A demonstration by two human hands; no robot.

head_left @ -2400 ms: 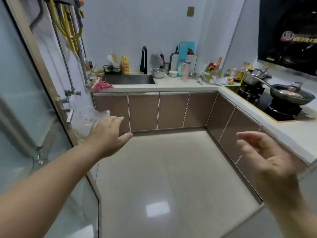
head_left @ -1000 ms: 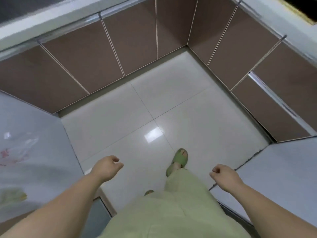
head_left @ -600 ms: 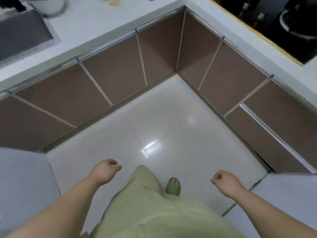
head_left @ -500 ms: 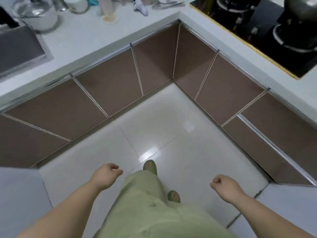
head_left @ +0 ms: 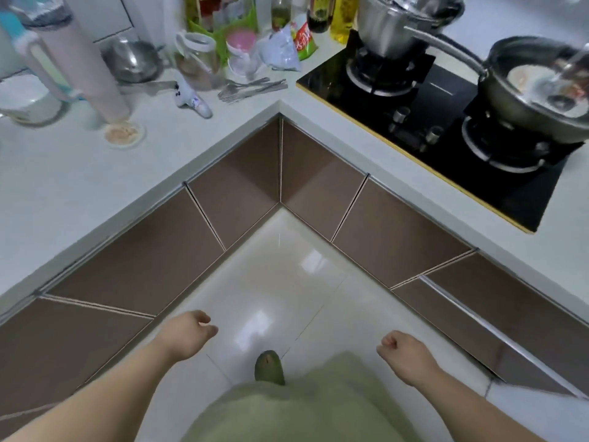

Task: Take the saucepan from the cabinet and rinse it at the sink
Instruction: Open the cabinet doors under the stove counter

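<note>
Left hand: the left hand (head_left: 186, 334) hangs over the floor, fingers loosely curled, holding nothing.
Right hand: the right hand (head_left: 403, 347) has its fingers curled into a loose fist, empty, touching nothing.
Cabinet: the brown cabinet doors (head_left: 242, 186) under the L-shaped counter (head_left: 79, 183) are all closed.
Saucepan: not told from these doors; a steel pot (head_left: 387, 25) and a frying pan (head_left: 541, 90) stand on the black hob (head_left: 446, 129).
Counter clutter: forks (head_left: 251, 88), a pink-lidded jar (head_left: 240, 51), a small dish (head_left: 124, 134), bottles at the back.
Floor: a green slipper (head_left: 269, 368) on the glossy tiles (head_left: 280, 282) between the hands.
</note>
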